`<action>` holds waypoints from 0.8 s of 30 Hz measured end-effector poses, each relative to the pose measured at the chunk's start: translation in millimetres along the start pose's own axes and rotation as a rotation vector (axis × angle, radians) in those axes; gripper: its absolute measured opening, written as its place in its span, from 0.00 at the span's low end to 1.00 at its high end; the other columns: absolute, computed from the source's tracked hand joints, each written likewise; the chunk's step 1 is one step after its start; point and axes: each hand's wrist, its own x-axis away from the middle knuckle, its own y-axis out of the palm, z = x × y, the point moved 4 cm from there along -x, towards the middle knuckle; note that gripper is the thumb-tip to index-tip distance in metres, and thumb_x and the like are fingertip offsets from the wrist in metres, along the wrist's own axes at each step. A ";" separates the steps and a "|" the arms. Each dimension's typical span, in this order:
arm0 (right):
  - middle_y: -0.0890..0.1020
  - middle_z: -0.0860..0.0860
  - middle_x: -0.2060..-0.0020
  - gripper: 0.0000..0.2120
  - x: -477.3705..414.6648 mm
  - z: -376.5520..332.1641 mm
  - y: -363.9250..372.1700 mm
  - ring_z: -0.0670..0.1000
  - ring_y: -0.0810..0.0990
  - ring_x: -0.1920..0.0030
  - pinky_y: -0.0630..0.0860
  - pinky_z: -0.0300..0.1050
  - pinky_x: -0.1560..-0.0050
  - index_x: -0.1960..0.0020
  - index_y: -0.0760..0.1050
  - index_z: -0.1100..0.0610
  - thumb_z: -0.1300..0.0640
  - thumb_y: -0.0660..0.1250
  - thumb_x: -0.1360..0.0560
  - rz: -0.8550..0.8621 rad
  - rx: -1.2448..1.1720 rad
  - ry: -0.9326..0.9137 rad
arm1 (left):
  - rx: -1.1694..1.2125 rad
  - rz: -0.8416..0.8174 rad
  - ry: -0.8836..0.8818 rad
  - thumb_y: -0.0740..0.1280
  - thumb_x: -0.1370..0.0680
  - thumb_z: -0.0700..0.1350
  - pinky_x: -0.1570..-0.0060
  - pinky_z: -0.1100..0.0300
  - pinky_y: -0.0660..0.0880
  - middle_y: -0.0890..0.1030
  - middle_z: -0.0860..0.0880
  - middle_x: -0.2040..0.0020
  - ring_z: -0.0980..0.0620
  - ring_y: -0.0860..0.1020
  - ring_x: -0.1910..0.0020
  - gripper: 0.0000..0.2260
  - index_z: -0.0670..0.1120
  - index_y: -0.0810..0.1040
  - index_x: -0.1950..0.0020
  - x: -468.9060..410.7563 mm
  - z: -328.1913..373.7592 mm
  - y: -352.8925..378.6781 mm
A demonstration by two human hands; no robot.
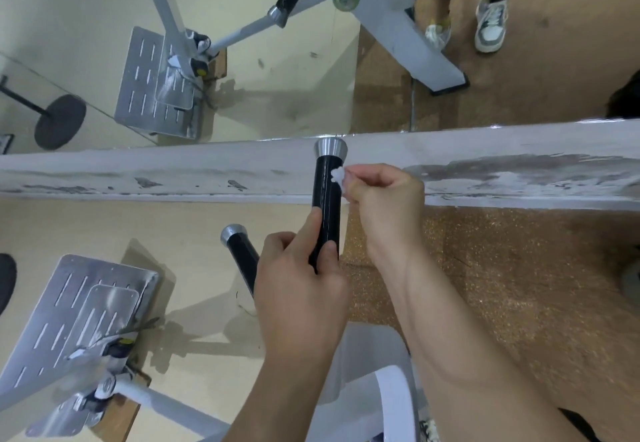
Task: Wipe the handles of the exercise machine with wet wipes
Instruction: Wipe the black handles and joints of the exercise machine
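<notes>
A black handle with a silver end cap points away from me, in front of a mirror. My left hand grips its lower part, fingers curled round it. My right hand pinches a small crumpled white wet wipe and holds it against the handle's right side, just below the cap. A second black handle with a silver cap sits lower left, partly hidden behind my left hand.
A worn white ledge runs under a wall mirror that reflects the machine and a person's legs and sneakers. A slotted metal foot plate lies lower left. The machine's white frame is below my arms. Brown carpet covers the right.
</notes>
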 end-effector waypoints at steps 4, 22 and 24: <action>0.83 0.52 0.66 0.09 19.1 6.5 -6.5 0.48 0.82 0.63 0.81 0.42 0.56 0.62 0.81 0.52 0.66 0.71 0.30 -0.079 0.092 -0.003 | -0.030 0.006 -0.016 0.65 0.24 0.45 0.57 0.58 0.69 0.73 0.51 0.55 0.52 0.74 0.57 0.19 0.61 0.74 0.35 -2.2 -0.9 0.6; 0.82 0.50 0.63 0.04 -35.3 -5.9 19.7 0.45 0.81 0.63 0.78 0.37 0.58 0.56 0.81 0.56 0.64 0.69 0.27 0.111 -0.114 0.010 | -0.042 0.019 -0.017 0.66 0.25 0.45 0.58 0.59 0.68 0.74 0.51 0.56 0.52 0.74 0.59 0.18 0.60 0.75 0.36 -4.5 -0.5 0.5; 0.83 0.49 0.63 0.03 -18.5 -2.7 16.3 0.45 0.80 0.62 0.78 0.36 0.59 0.57 0.81 0.55 0.62 0.69 0.27 0.088 -0.010 -0.043 | -0.038 0.020 -0.022 0.66 0.25 0.46 0.57 0.58 0.70 0.74 0.51 0.56 0.51 0.75 0.59 0.18 0.59 0.75 0.36 -5.1 -1.8 0.3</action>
